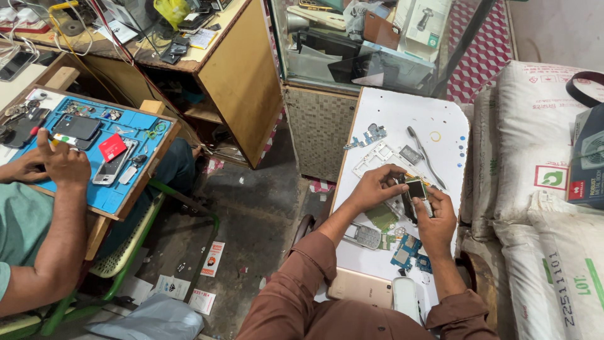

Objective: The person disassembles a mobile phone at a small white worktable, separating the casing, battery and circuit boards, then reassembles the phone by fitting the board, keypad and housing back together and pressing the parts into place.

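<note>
From the head camera I see both hands meeting over the white board (440, 119) that serves as a worktop. My left hand (377, 187) curls its fingers onto the top edge of a small phone part with a dark square screen (415, 188), and my right hand (435, 217) grips the same part from below, thumb against its side; both are closed on it, holding it just above the board's middle. Beside it lie a white phone frame (379, 157), a grey keypad piece (366, 236), a blue circuit board (408, 249) and a long grey tool (425, 148). A gold phone (360, 286) rests at the near edge. Well apart on the left, another person's hand (61, 165) rests on a blue mat (135, 119) crowded with phones and parts.
</note>
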{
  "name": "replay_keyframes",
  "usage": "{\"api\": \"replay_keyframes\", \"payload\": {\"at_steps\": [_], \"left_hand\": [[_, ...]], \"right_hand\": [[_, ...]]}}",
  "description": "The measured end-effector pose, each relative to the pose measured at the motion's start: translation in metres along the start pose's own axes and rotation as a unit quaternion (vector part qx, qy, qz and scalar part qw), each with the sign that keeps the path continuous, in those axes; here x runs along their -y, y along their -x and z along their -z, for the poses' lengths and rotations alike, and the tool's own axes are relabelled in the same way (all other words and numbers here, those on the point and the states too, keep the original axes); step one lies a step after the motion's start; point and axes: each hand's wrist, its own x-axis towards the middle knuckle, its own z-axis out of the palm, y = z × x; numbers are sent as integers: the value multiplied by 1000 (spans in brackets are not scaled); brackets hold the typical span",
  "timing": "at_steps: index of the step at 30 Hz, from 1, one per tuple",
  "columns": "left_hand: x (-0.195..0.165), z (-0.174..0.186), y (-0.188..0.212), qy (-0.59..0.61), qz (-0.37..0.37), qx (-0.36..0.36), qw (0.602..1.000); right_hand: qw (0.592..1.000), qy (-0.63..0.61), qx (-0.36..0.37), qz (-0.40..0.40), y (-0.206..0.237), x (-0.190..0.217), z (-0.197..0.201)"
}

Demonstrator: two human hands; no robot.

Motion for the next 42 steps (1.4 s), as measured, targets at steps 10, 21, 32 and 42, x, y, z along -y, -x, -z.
{"api": "replay_keyframes", "payload": {"at_steps": [10,21,32,42], "left_hand": [[1,-1,-1,17,8,4,1000],[-1,-1,-1,41,21,22,999],[-8,0,0,35,9,33,999],[-7,1,0,43,21,35,998]], "right_hand": [[1000,2,-1,-3,-1,1,0],[1000,1,-9,14,-1,3,-1],[1000,-7,-6,2,-2,1,0],[1000,-8,-13,3,-1,1,0]]}}
